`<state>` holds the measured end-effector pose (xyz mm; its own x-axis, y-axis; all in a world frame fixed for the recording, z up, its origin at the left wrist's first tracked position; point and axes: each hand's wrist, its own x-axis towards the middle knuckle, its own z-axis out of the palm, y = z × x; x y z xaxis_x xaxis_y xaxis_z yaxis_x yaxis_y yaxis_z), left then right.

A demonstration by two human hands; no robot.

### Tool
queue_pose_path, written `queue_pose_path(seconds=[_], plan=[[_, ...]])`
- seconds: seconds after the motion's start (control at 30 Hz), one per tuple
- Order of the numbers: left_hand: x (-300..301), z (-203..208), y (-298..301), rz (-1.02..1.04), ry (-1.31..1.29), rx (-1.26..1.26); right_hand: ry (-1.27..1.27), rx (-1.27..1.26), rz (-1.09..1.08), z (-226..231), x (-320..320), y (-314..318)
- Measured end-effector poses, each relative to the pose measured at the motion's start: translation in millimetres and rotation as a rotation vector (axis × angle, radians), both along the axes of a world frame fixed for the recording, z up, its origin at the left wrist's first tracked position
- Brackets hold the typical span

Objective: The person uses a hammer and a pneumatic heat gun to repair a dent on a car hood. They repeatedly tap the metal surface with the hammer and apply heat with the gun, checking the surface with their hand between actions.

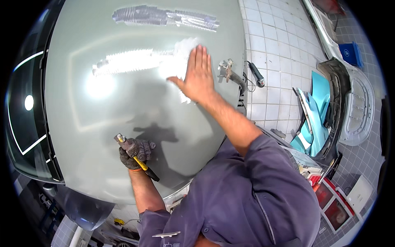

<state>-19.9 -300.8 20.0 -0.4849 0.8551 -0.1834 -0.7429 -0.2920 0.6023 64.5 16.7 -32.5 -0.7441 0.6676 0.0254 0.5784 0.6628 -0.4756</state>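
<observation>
A grey-green car hood spreads out in front of me. My right hand, bare, lies flat on it with fingers stretched out and thumb apart. Under and around that palm is a bright sanded patch, partly hidden by the hand. Nearer to me on the left, my left hand wears a dark knitted glove. Its fingers are wrapped round a hammer with a yellow and black handle, whose metal head points up and left over the hood.
Another bare-metal streak crosses the hood's far part. A metal clamp-like tool rests by the right edge. On the tiled floor beyond lies an angle grinder. Turquoise panels and a silver door-like panel stand further right. The windshield borders the left.
</observation>
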Motion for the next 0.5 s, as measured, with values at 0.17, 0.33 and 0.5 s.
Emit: queue_pose_path(seconds=[0.17, 0.33, 0.5], plan=[[-17.9, -26.3, -5.9, -0.081, -0.079, 0.152, 0.001, -0.030, -0.210, 2.1, -46.9, 43.6], [-17.1, -24.1, 4.2, -0.070, -0.179, 0.193, 0.000, -0.036, -0.231, -2.1, -12.3, 2.4], [-17.1, -25.8, 0.1, -0.064, -0.168, 0.151, -0.071, -0.019, -0.120, -1.9, 36.9, -62.3]])
